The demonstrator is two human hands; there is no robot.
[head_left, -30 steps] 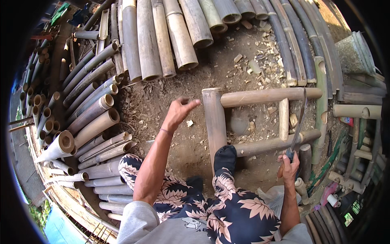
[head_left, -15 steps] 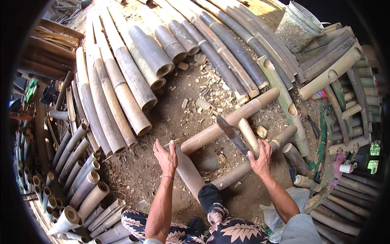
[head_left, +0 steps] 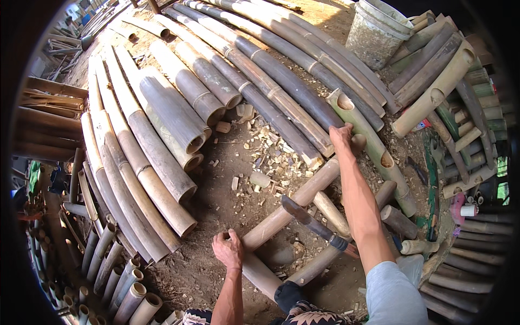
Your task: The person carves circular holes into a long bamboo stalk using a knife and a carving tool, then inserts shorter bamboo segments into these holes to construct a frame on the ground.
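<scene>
A thick bamboo pole (head_left: 271, 226) lies slantwise in front of me, resting on other bamboo pieces. At its near left end my left hand (head_left: 227, 249) is closed, fingers curled against the pole's end. With the arm stretched far forward, my right hand (head_left: 342, 137) closes on the pole's far right end; its fingertips are partly hidden. A machete (head_left: 307, 218) lies between the arms, its blade tip over the pole and its dark handle beside my right forearm. Next to the blade lies a short bamboo stick (head_left: 331, 213). Another bamboo piece (head_left: 262, 275) runs under the pole's left end.
Long bamboo poles (head_left: 162, 181) lie in rows ahead and to the left. Wood chips (head_left: 271, 160) litter the ground. A notched green bamboo (head_left: 374, 146) lies at right, below a dirty white bucket (head_left: 376, 32). Upright bamboo tubes (head_left: 130, 298) stand at lower left.
My right hand has let go of the short stick and machete and reached forward to the pole's far end. My left hand, spread before, has closed at the near end. The view has shifted.
</scene>
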